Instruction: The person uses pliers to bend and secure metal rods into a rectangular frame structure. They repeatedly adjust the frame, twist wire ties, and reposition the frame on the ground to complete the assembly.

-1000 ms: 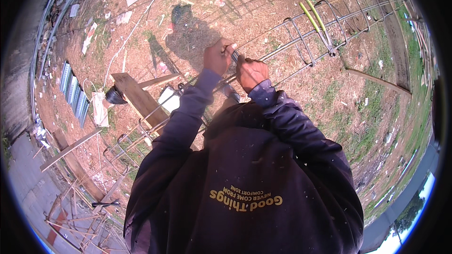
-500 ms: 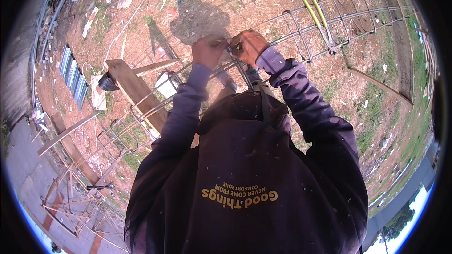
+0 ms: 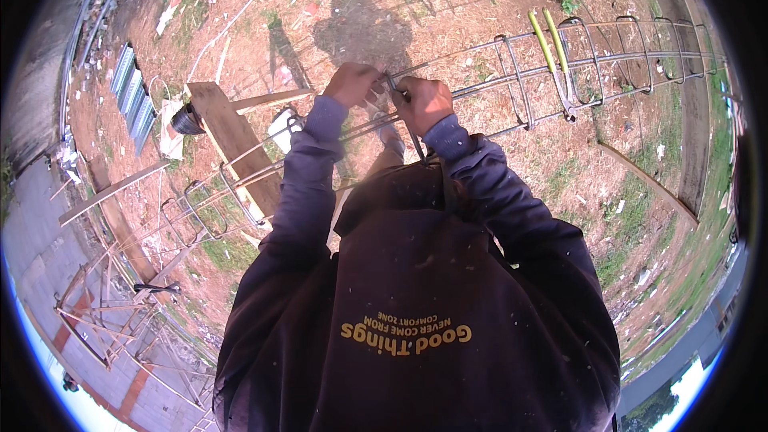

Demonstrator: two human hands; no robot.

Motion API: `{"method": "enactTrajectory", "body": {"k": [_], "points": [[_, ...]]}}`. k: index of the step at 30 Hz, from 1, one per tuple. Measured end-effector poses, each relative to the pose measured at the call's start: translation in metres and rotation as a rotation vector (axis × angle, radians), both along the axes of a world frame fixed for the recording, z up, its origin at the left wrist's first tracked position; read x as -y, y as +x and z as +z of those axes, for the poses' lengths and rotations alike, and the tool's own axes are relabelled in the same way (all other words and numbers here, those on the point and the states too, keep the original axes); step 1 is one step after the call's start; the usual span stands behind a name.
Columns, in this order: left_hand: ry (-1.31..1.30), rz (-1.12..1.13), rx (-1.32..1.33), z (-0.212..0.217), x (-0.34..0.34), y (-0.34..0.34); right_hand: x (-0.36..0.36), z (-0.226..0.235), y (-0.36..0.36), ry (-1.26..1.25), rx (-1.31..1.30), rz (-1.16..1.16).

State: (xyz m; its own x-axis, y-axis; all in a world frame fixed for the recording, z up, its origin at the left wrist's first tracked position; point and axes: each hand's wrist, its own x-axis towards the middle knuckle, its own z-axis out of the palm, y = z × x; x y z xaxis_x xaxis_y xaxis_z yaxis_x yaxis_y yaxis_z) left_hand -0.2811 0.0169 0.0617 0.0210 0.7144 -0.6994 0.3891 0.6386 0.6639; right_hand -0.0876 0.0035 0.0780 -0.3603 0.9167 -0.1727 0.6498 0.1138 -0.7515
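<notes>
A long rebar cage [image 3: 513,74] of steel bars and square stirrups runs across in front of me. My right hand [image 3: 426,104] is curled closed around one steel stirrup [image 3: 417,144], close to its far corner. On the other side of that stirrup, my left hand [image 3: 354,85] has its fingers bent in toward the same corner. Whatever lies between those left fingers is too small to make out. Yellow-handled pincers [image 3: 542,42] rest across the cage to the right, handles pointing away from me.
A wooden plank [image 3: 232,140] supports the cage at left, with a black wire coil [image 3: 186,119] beside it. Ribbed metal sheets [image 3: 133,100] lie farther left. A white container [image 3: 282,130] stands behind the left forearm. At right are a thin timber [image 3: 648,180] and a long board [image 3: 694,144].
The view has shifted a little, so the cage and pincers appear lower and farther right. My hands have drawn slightly apart around the stirrup's corner.
</notes>
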Motion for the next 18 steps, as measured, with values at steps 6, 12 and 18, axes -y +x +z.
{"method": "enactTrajectory", "body": {"k": [6,12,18], "points": [[0.282,-0.03,0.088,-0.018,-0.002,-0.01,0.003,0.002,-0.002,0.06,0.004,-0.019],[0.629,0.08,-0.21,-0.016,0.02,0.026,0.012,-0.002,-0.012,0.212,0.091,-0.014],[0.494,0.202,-0.102,-0.005,0.019,0.034,0.008,0.006,-0.013,0.22,0.124,0.026]]}}
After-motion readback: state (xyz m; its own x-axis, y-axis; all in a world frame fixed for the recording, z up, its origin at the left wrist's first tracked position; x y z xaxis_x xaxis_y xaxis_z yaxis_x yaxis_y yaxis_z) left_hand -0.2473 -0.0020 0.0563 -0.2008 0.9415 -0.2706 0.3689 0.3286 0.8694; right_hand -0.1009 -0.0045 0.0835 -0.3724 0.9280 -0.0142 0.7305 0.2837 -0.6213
